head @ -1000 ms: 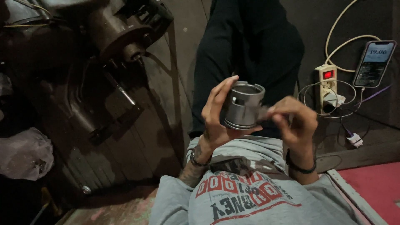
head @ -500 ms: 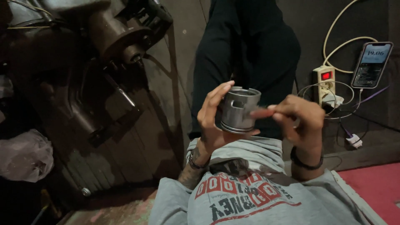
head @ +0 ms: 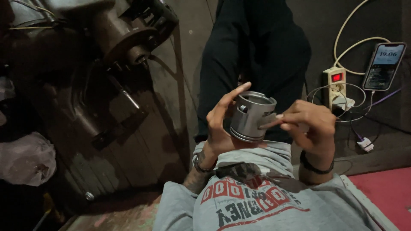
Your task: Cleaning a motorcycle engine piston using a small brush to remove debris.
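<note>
A silver metal piston (head: 248, 117), hollow end tilted up and away, rests in my left hand (head: 220, 128) above my lap. The thumb and lower fingers cradle its bottom, and the index finger sticks up beside its rim. My right hand (head: 310, 128), with a black band on the wrist, pinches a small flat grey piece (head: 267, 120) against the piston's right side. My grey printed shirt (head: 257, 201) fills the bottom of the view. Black trousers (head: 257, 47) lie beyond the hands.
A dark greasy engine assembly (head: 124, 38) stands at the upper left over a wooden floor. At the right, a lit phone (head: 383, 66) leans by a power strip (head: 336, 83) with white cables. There is a red mat (head: 385, 192) at the lower right and a pale plastic bag (head: 25, 158) at the left.
The piston has turned slightly in my hands and sits a little lower. My left index finger has lifted off its rim. The right fingers stay on its side.
</note>
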